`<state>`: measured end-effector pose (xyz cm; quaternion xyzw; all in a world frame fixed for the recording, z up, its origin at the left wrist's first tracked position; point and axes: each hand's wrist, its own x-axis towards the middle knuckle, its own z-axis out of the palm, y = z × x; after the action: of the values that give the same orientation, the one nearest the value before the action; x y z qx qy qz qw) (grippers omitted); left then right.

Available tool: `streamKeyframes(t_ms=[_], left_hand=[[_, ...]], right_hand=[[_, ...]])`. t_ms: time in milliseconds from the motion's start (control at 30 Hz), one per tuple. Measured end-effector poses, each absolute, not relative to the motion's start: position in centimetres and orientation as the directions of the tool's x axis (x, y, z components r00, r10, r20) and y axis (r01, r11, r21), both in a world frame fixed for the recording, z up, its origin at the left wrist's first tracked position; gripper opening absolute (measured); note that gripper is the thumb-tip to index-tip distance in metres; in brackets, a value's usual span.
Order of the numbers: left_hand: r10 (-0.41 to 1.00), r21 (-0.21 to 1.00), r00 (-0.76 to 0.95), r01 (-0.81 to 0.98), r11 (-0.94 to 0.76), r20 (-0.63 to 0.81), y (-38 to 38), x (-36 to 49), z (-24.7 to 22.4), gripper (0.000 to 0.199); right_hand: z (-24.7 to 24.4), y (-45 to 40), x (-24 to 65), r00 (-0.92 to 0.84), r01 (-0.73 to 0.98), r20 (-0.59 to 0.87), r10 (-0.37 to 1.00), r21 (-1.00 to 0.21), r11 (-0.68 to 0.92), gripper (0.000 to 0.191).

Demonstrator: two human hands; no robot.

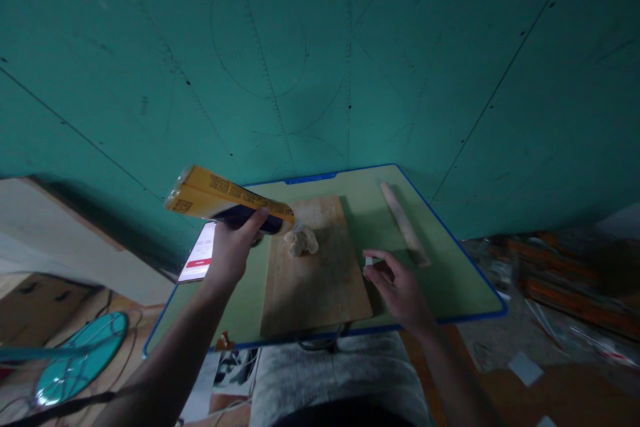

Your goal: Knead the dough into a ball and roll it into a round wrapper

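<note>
In the head view my left hand point(235, 243) is wrapped round a yellow and dark-blue packet point(230, 197). The packet is tilted, its lower right end just above a pale, lumpy piece that looks like dough point(301, 241). That lump rests on a wooden board point(320, 293). To the right of the board, my right hand point(395, 283) pinches a small white piece point(369, 260) between thumb and fingers; its exact kind is unclear. Beyond this hand lies a wooden rolling pin point(405, 223).
A green-topped, blue-edged table point(440, 293) carries the board. Behind my left wrist lies a phone point(200, 253) with a lit screen. The green wall point(320, 67) rises directly behind the table. At lower left stands a round turquoise base point(85, 357); clutter covers the floor at right.
</note>
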<state>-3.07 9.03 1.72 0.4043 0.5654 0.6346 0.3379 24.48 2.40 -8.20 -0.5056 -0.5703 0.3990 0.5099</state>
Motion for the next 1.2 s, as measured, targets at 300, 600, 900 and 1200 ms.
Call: streamKeyframes(t_ms=[300, 600, 900, 1200], left_hand=[[0.888, 0.918, -0.461, -0.353, -0.182, -0.002, 8.4, -2.6, 1.3, 0.026], [0.888, 0.641, -0.295, -0.767, -0.001, -0.353, 3.6, -0.6, 1.3, 0.04], [0.905, 0.469, 0.046, -0.843, 0.262, -0.423, -4.9, 3.5, -2.5, 0.031], [0.914, 0.317, 0.152, -0.906, 0.281, -0.376, -7.2, 3.6, -4.4, 0.037]], right_hand=[[-8.0, 2.6, 24.8, 0.116, 0.106, 0.145, 0.983, -0.985, 0.133, 0.046], [-3.8, 1.1, 23.1, 0.155, 0.091, 0.297, 0.942, -0.954, 0.286, 0.034], [-0.3, -4.2, 22.4, -0.144, 0.407, 0.655, 0.742, -0.644, 0.648, 0.04], [-1.0, -4.2, 21.8, -0.087, 0.537, 0.451, 0.888, -0.73, 0.423, 0.024]])
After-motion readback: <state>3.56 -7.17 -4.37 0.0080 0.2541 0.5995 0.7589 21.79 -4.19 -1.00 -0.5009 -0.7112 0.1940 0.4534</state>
